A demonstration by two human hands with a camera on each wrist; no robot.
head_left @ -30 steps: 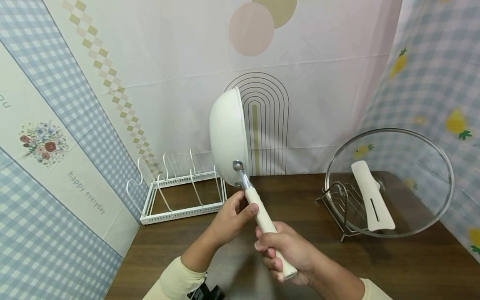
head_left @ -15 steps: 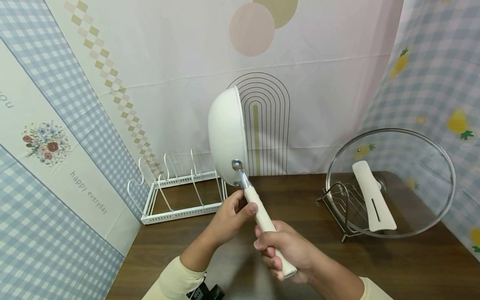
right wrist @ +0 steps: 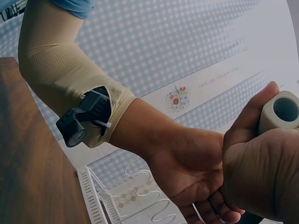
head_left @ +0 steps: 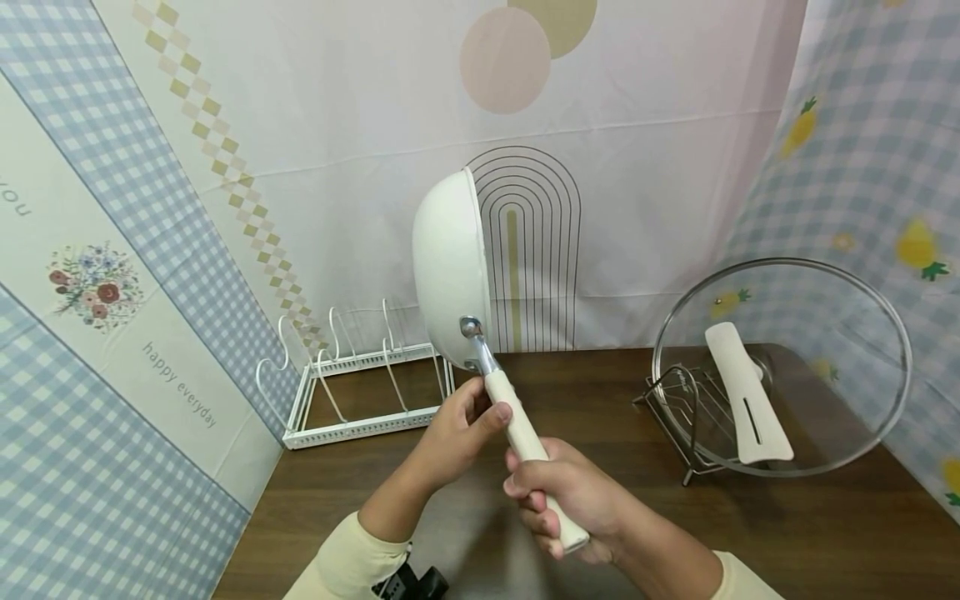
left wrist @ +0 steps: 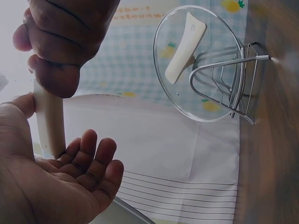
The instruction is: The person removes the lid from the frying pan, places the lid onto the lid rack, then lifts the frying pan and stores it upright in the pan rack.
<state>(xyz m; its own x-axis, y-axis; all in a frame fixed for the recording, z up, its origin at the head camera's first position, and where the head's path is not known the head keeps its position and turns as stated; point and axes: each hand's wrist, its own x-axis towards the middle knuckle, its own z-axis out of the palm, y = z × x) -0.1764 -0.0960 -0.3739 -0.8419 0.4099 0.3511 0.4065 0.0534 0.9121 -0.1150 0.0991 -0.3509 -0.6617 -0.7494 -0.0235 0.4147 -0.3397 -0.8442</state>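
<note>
A deep white pan (head_left: 450, 258) is held up on edge above the table, its open side facing right. My right hand (head_left: 570, 492) grips the lower half of its cream handle (head_left: 523, 429), fingers wrapped round it. Higher up the handle, near the metal neck, my left hand (head_left: 457, 433) touches it with the thumb. In the left wrist view, the left hand's fingers (left wrist: 88, 144) are spread and loosely bent, palm up. The hollow end of the handle (right wrist: 282, 111) pokes out of the right fist in the right wrist view. The pan's inside is hidden.
A white wire rack (head_left: 367, 429) with upright dividers stands at the left, just behind the pan. On the right, a small metal stand (head_left: 690, 442) holds a large glass lid (head_left: 832, 400) with a cream handle. Patterned cloths (head_left: 645, 208) surround the wooden table (head_left: 840, 533).
The pan and both hands have shifted very slightly left and up. The hold on the handle is the same, and the rack and lid stay put.
</note>
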